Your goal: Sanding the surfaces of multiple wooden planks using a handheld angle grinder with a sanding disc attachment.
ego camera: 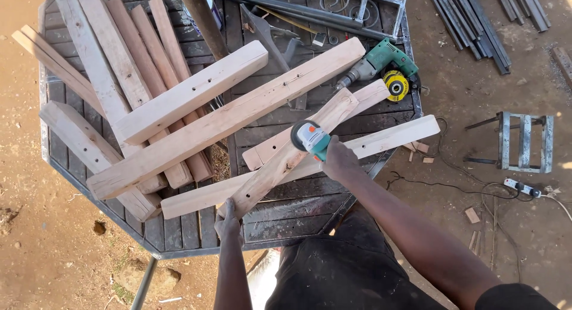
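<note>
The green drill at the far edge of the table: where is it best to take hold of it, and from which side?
Take the green drill by its green body, coming from the far right, because its bit end points left toward the wood and the yellow disc lies against its near side.

sanding a wood bar on a metal table

left hand [228,219] grips the bar's [286,158] near end; right hand [338,158] presses a teal sander [310,137] onto it, loose planks [179,101] and a green drill [381,62] beyond.

Pale tan wooden beams [238,116]; teal-white-orange sander [310,137]; green drill [381,61]; yellow disc [395,85]; dark grey slatted table [179,232]; reddish-brown dirt ground [47,250].
</note>
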